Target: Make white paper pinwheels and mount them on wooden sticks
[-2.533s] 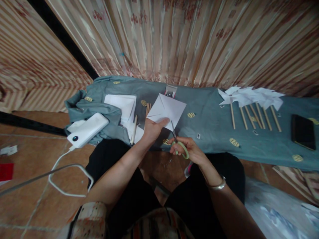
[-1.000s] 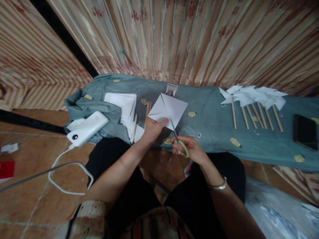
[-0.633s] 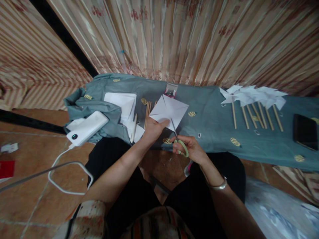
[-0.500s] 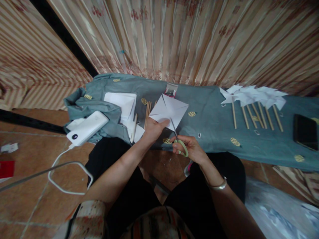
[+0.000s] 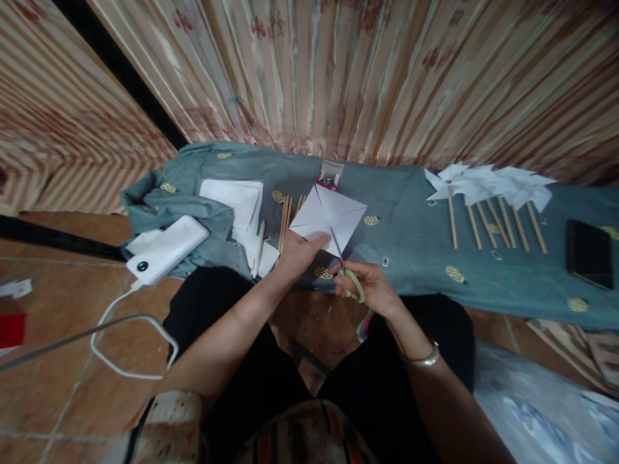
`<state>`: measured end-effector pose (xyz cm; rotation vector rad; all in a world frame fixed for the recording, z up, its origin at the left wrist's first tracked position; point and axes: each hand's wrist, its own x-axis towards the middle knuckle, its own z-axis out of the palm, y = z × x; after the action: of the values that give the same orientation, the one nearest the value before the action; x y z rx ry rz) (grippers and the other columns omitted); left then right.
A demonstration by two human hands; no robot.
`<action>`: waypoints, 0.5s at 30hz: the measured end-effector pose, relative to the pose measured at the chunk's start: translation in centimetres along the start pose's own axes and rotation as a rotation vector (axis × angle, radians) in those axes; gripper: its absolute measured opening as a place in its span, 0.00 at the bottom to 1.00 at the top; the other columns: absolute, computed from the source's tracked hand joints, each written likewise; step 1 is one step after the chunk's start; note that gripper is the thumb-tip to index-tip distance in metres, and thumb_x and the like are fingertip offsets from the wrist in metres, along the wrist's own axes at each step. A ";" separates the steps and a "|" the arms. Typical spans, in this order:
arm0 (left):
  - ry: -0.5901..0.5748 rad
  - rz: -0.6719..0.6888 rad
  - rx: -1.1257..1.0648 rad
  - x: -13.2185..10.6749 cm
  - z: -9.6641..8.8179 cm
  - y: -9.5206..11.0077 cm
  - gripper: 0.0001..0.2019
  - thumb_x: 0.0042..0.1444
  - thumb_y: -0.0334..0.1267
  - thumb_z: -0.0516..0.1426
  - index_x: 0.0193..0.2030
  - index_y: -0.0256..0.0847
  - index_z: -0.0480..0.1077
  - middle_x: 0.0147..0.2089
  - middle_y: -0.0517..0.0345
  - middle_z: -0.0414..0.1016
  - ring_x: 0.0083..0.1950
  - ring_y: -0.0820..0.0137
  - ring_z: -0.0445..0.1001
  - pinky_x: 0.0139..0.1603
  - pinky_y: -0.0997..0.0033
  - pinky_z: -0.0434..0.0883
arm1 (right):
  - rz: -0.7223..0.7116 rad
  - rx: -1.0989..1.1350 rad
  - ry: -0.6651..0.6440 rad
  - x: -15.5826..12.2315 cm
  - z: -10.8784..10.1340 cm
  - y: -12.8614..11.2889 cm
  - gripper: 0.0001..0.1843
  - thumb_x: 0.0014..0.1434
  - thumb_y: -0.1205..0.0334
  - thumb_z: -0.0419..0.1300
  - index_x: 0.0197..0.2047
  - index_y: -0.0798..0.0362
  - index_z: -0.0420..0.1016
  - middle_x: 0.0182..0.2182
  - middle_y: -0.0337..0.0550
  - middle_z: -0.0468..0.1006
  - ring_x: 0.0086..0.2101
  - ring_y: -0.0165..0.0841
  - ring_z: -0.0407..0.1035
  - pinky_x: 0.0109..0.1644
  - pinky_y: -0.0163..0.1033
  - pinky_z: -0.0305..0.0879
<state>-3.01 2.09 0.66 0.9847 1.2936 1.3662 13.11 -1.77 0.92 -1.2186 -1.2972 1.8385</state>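
Observation:
My left hand (image 5: pixel 298 253) pinches the lower left edge of a white paper square (image 5: pixel 333 212), its thumb lying on top. Slits run inward from several corners of the square. In my right hand (image 5: pixel 370 283) is a pair of scissors (image 5: pixel 356 288) with light green handles, the fingers in the loops. The scissor blades lie at the square's lower corner, pointing toward its centre. Just behind the square sits a small open box (image 5: pixel 331 175) with tiny dark items, partly covered by the paper.
Wooden sticks (image 5: pixel 284 222), a pen (image 5: pixel 259 248) and a stack of white paper (image 5: pixel 236 200) lie to the left, near a white power bank (image 5: pixel 167 250) with a cable. White paper pinwheels (image 5: pixel 488 187) on sticks and a dark phone (image 5: pixel 589 253) rest rightward on the green cloth (image 5: pixel 411 225).
Hardly anything differs. The view has shifted very slightly, while both hands, the paper square and the scissors keep nearly the same positions.

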 end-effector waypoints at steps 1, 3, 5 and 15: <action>-0.004 -0.012 0.006 -0.1 0.0 0.0 0.10 0.38 0.37 0.64 0.29 0.37 0.73 0.32 0.56 0.77 0.35 0.68 0.74 0.39 0.69 0.70 | -0.003 -0.002 0.001 0.0 0.0 0.0 0.22 0.41 0.46 0.71 0.32 0.55 0.77 0.18 0.36 0.74 0.20 0.25 0.67 0.23 0.30 0.63; -0.013 -0.028 0.011 -0.1 0.0 0.0 0.08 0.38 0.37 0.64 0.26 0.37 0.72 0.30 0.57 0.76 0.34 0.69 0.74 0.38 0.70 0.70 | 0.004 -0.007 0.003 0.0 0.0 0.0 0.22 0.41 0.46 0.72 0.32 0.54 0.77 0.18 0.36 0.74 0.20 0.25 0.67 0.23 0.30 0.63; -0.017 -0.030 0.006 -0.2 0.0 0.0 0.08 0.38 0.37 0.64 0.26 0.37 0.72 0.29 0.58 0.76 0.32 0.69 0.73 0.37 0.70 0.70 | 0.009 -0.008 0.012 0.0 0.0 -0.1 0.22 0.40 0.46 0.72 0.31 0.54 0.77 0.18 0.35 0.74 0.19 0.24 0.67 0.22 0.30 0.63; -0.033 -0.033 -0.020 -0.3 -0.1 -0.1 0.07 0.38 0.36 0.64 0.23 0.38 0.70 0.28 0.59 0.75 0.32 0.70 0.73 0.36 0.71 0.70 | -0.008 -0.015 0.026 0.0 0.1 -0.3 0.22 0.39 0.45 0.72 0.30 0.54 0.78 0.17 0.35 0.73 0.18 0.24 0.65 0.21 0.30 0.63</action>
<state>-3.00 1.79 0.53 0.9645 1.2647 1.3300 13.00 -1.71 1.25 -1.2391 -1.3018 1.8048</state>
